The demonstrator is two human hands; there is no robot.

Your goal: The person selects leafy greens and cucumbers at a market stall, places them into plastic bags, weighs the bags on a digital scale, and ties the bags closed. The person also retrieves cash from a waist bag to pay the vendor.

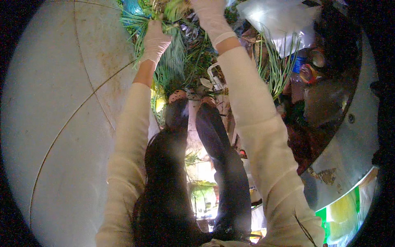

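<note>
My left hand (155, 41), in a pale glove, is closed around a bunch of long green leaves (172, 58). Its fingers are mostly hidden; the leaves spread out on both sides of the fist and droop toward my feet. My right hand (211, 17), gloved alike, reaches over the litter at the top edge of the picture. Its fingertips are cut off or hidden, so what it touches does not show. Below it, among dark scraps and cut greens, lies a white plastic handle-like piece (214, 77).
Pale curved walls with stains stand on the left (61, 108) and right (345, 154). Beside my right forearm are more long green leaves (274, 68), a translucent plastic bag (277, 18) and a bottle with a blue label (297, 64). My shoes (178, 95) stand amid the litter.
</note>
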